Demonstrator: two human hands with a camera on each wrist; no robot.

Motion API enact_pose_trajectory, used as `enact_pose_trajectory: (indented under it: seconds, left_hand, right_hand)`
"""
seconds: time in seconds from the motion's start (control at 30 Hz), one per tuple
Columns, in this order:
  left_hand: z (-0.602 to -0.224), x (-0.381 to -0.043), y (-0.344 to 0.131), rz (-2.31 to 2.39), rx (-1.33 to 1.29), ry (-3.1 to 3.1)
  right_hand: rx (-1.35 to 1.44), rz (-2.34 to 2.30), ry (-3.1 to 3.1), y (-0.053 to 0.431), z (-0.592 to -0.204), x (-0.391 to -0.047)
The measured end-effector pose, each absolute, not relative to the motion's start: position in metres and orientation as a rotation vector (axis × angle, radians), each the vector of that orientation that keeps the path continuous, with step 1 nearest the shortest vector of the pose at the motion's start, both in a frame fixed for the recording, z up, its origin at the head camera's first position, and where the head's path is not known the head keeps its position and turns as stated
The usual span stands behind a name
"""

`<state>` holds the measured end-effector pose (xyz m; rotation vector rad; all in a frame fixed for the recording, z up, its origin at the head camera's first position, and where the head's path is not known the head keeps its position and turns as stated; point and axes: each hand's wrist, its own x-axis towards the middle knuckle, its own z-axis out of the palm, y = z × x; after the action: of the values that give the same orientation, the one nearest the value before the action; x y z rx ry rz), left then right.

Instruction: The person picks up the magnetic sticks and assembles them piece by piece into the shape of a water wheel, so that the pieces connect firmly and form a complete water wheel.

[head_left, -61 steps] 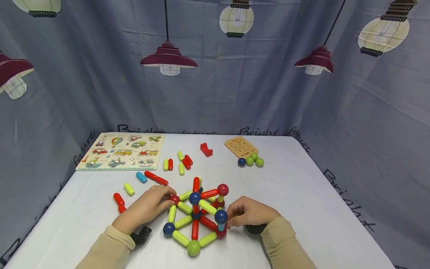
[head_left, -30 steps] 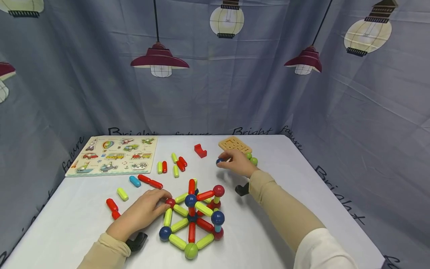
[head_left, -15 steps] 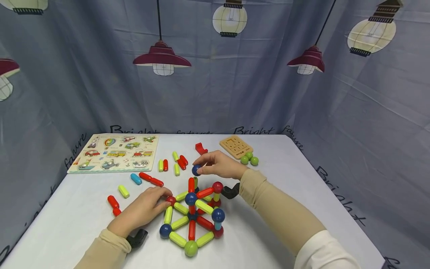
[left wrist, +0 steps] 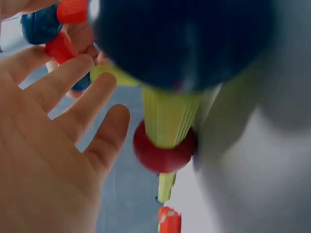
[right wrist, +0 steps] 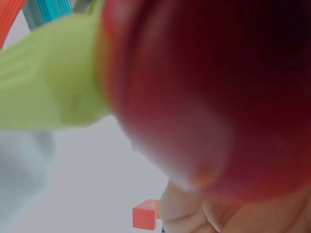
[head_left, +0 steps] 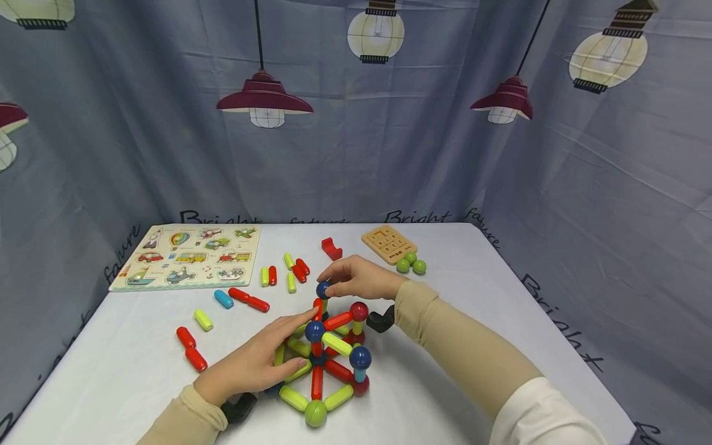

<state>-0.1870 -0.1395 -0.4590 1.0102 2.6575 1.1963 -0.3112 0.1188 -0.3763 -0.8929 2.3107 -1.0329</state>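
A frame of coloured rods and balls stands on the table, with lime rods (head_left: pixel 293 398), red rods (head_left: pixel 339 370) and a green ball (head_left: pixel 316 413) at its near corner. At its far side my right hand (head_left: pixel 364 278) pinches a blue ball (head_left: pixel 322 290), set at the top of an upright lime rod. My left hand (head_left: pixel 261 355) reaches over the frame's left part, fingers extended, fingertips by the upper red rod (head_left: pixel 317 307); in the left wrist view its fingers (left wrist: pixel 99 97) look straight. The left hand hides the frame's left red ball. A large red ball (right wrist: pixel 209 107) fills the right wrist view.
Loose red rods (head_left: pixel 191 350), a blue rod (head_left: pixel 224 299) and several lime and red rods lie left and behind. A picture puzzle board (head_left: pixel 186 256) is back left. Green balls (head_left: pixel 411 262), a wooden number board (head_left: pixel 389 244) and a red block (head_left: pixel 332 249) lie at the back.
My right hand has left the frame's right side, picked up the blue ball by the green ones and brought it to the far upright rod. My left hand has let go of the red ball and moved right.
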Motion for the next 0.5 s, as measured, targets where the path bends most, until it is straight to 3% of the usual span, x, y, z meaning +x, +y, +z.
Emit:
enact_pose_trajectory:
  seconds: [0.33, 0.5]
  left_hand:
    - [-0.458, -0.188, -0.14, 1.22, 0.938, 2.667]
    - [-0.457, -0.191, -0.153, 0.926, 0.756, 2.929]
  right_hand:
    - [-0.829, -1.055, 2.257, 0.124, -0.378, -0.307]
    - [-0.72, -1.118, 2.268, 0.146, -0.391, -0.306]
